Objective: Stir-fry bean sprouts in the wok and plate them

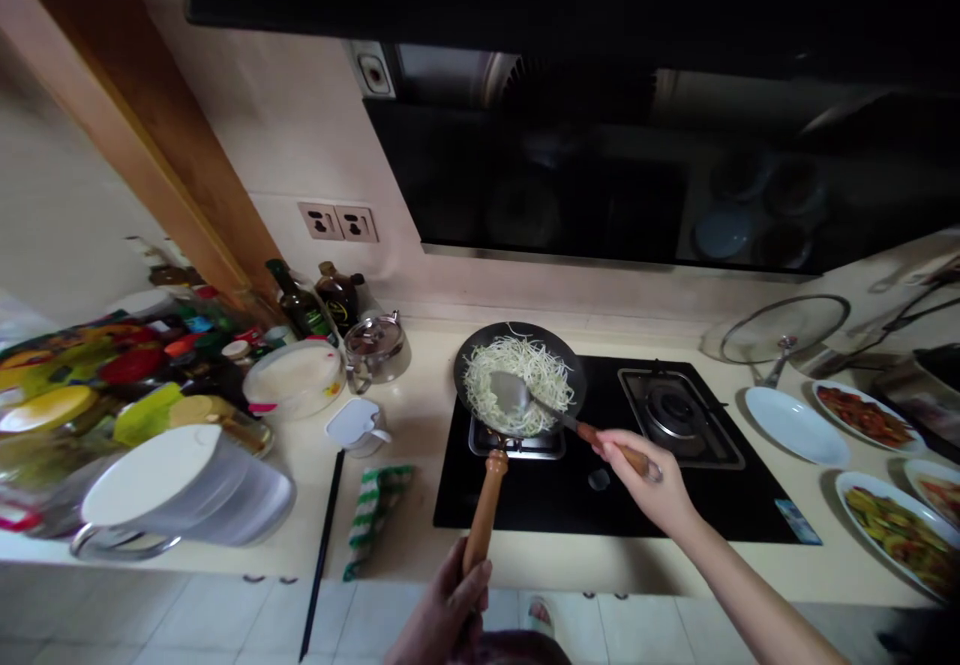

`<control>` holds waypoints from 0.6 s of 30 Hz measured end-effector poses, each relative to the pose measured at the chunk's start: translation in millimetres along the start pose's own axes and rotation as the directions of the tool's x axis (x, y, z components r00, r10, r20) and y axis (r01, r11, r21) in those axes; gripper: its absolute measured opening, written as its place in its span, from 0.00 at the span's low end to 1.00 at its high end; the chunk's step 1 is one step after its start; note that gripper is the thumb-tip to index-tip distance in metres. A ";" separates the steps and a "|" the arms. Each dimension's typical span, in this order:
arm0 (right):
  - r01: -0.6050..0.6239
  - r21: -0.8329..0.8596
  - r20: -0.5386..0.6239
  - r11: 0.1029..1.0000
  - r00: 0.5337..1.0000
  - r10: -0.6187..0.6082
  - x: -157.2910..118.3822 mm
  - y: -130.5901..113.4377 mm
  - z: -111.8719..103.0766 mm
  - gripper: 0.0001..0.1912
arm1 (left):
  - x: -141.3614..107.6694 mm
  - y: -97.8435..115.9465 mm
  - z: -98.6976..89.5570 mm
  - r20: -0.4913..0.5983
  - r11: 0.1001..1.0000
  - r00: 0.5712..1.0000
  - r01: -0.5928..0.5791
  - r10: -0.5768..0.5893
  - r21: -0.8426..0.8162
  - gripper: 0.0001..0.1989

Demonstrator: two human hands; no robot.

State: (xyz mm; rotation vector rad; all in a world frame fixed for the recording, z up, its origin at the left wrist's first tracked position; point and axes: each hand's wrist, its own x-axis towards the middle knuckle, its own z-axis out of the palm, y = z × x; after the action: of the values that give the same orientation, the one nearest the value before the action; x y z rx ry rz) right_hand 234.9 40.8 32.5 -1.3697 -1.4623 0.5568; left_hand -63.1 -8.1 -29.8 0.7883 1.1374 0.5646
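A round black frying pan point(471, 365) containing shredded pale vegetables point(525, 375) is seated on the left burner of the black glass hob point(697, 505). Its turned wooden handle point(484, 510) is gripped by the closed left hand point(442, 610), bracing the pan; a wood-handled metal spatula point(514, 395) is gripped by the right hand point(641, 465), its blade resting among the shreds.

The picture's bottom edge cuts off the wrist of the left hand point(442, 610).

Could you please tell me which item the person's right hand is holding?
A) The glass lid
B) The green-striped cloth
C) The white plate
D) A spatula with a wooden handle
D. The right hand grips the spatula by its wooden handle, with the blade in the shredded vegetables in the black pan.
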 end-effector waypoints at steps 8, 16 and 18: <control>-0.051 0.065 -0.257 0.997 0.964 0.067 20.1 21.7 -1.5 0.16 | 6.4 -7.0 -8.2 0.032 1.000 0.999 0.000 -0.001 0.007 0.35; -0.081 0.057 -0.125 0.995 0.988 0.087 11.5 0.5 -42.7 0.13 | 9.6 -10.8 -10.6 0.046 1.000 0.999 0.014 -0.015 0.021 0.37; 0.051 -0.099 -0.171 0.994 0.983 -0.067 14.7 4.3 -45.8 0.10 | 8.0 -8.4 -10.3 0.051 1.000 0.999 0.006 -0.007 0.018 0.36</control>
State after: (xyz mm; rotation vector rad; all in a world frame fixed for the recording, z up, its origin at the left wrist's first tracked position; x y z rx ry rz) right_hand 279.3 41.9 51.5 -1.4065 -1.3962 0.3250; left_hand -70.1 -4.5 -43.2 0.8101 1.0988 0.5271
